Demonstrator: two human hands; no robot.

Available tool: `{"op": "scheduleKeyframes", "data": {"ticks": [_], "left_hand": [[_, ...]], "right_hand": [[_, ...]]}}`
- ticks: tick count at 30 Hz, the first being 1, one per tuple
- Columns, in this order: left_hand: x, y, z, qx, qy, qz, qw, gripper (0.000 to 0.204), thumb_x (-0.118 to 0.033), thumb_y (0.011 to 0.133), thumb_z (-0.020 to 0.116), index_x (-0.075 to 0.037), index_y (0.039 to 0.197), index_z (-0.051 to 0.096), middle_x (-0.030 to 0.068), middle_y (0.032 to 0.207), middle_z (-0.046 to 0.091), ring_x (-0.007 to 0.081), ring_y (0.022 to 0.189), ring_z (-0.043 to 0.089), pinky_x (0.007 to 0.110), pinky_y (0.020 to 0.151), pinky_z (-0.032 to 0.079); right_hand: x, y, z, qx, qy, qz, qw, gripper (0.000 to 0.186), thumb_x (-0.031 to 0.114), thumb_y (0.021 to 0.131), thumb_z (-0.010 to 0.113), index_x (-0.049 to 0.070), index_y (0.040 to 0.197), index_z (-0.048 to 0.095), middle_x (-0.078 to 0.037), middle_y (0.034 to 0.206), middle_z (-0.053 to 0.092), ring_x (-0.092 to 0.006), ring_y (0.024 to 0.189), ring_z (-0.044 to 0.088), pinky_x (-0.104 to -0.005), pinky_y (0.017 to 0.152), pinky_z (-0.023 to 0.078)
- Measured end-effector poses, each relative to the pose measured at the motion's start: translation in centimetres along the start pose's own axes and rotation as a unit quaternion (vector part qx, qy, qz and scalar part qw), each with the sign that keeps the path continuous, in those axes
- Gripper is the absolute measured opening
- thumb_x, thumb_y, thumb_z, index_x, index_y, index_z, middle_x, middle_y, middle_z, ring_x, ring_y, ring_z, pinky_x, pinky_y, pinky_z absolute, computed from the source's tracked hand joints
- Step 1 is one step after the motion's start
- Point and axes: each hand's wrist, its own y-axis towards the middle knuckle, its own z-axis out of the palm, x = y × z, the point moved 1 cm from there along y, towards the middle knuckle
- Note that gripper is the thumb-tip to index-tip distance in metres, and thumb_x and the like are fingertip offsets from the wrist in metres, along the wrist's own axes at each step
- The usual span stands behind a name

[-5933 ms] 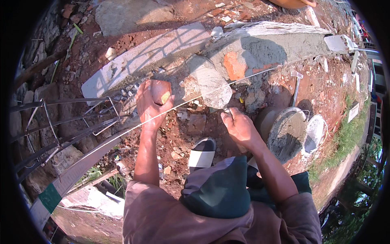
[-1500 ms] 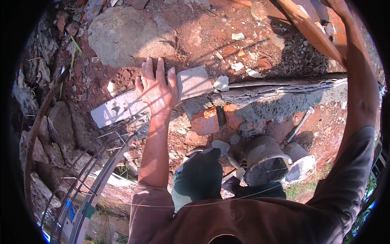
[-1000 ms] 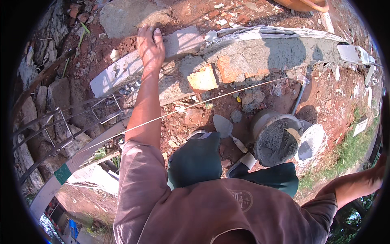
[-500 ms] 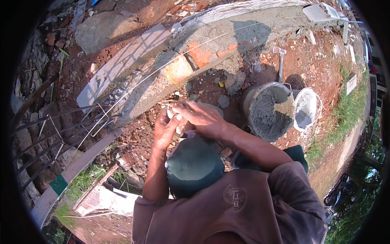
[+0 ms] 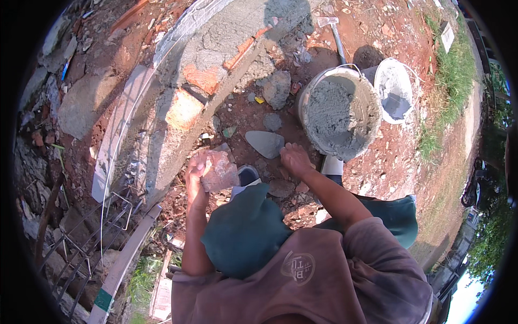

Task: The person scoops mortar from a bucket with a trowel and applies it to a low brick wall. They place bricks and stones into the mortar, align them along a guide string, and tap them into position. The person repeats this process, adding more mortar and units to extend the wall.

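Note:
My left hand (image 5: 195, 175) grips a rough, pinkish piece of brick (image 5: 220, 171) above my knee, fingers along its left side. To the right, my right hand (image 5: 295, 160) is closed around the handle of a pointing trowel (image 5: 264, 143); the handle itself is hidden in the fist. The trowel's grey, mortar-coated blade points left, toward the low wall (image 5: 216, 100). Two orange bricks, a near one (image 5: 184, 109) and a far one (image 5: 203, 79), are bedded in mortar on that wall.
A bucket of grey mortar (image 5: 340, 110) stands right of the trowel, with a smaller white bucket (image 5: 394, 89) beyond it. Past them lies a hammer-like tool (image 5: 336, 38). A taut string (image 5: 122, 127) runs along the wall. Steel bars (image 5: 81, 254) lie at the left.
My right hand has left the brick piece and moved right, so the trowel blade shows plainly. The left hand keeps the brick piece. My view has turned, shifting the wall and buckets.

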Motion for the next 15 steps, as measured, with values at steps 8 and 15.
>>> {"op": "scheduleKeyframes", "data": {"ticks": [8, 15], "left_hand": [[-0.9, 2.5, 3.3, 0.068, -0.053, 0.001, 0.996, 0.071, -0.036, 0.076, 0.060, 0.002, 0.134, 0.040, 0.0141, 0.122, 0.053, 0.0266, 0.111, 0.054, 0.041, 0.095, 0.043], [-1.4, 2.8, 4.5, 0.109, -0.049, 0.041, 0.992, 0.068, -0.037, 0.077, 0.062, 0.004, 0.127, 0.042, 0.0167, 0.118, 0.054, 0.0283, 0.109, 0.056, 0.041, 0.095, 0.046]], "right_hand": [[-2.3, -2.2, 1.0, -0.001, 0.044, 0.102, 0.994, 0.035, 0.031, 0.080, 0.062, 0.008, 0.106, 0.054, -0.015, 0.105, 0.055, -0.0335, 0.112, 0.050, -0.0482, 0.096, 0.041], [-1.0, -8.6, -4.6, 0.029, 0.158, 0.052, 0.986, 0.036, 0.031, 0.082, 0.063, 0.005, 0.105, 0.053, -0.018, 0.101, 0.058, -0.0377, 0.085, 0.062, -0.0469, 0.072, 0.051]]}}
